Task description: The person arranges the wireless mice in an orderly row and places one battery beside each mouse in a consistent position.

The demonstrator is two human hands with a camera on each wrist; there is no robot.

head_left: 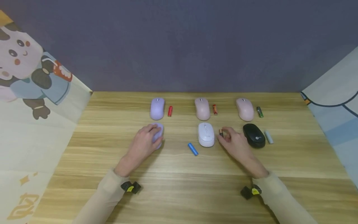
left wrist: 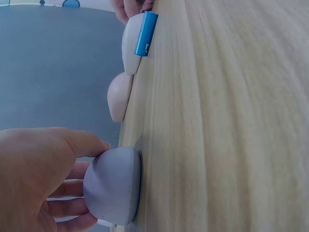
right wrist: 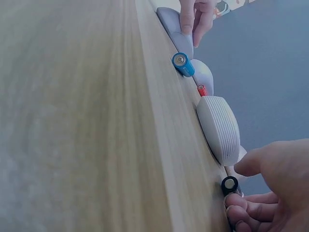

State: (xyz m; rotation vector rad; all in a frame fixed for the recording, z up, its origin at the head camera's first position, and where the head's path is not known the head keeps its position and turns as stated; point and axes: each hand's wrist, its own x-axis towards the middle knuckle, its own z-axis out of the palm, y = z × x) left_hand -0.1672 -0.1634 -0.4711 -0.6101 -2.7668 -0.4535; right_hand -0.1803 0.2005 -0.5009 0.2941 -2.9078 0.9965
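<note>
My left hand (head_left: 144, 138) grips a light purple computer mouse (left wrist: 113, 186) standing on the table, thumb along one side and fingers over the other. Just right of a white mouse (head_left: 206, 134), my right hand (head_left: 236, 143) has its thumb and curled fingers about a black-and-copper battery (right wrist: 230, 185) on the tabletop. The fingers touch the battery; whether the thumb presses it is hard to see. Between the hands lies a blue battery (head_left: 193, 149), slanted, left of the white mouse.
Behind stand another purple mouse (head_left: 157, 109) and two pink mice (head_left: 202, 109) (head_left: 245, 109). Beside them lie red batteries (head_left: 170, 111) (head_left: 215, 109) and a dark green battery (head_left: 259, 112). A black mouse (head_left: 254, 136) and a grey battery (head_left: 269, 137) are at the right. A dark panel (head_left: 179, 46) borders the wooden table (head_left: 173, 193).
</note>
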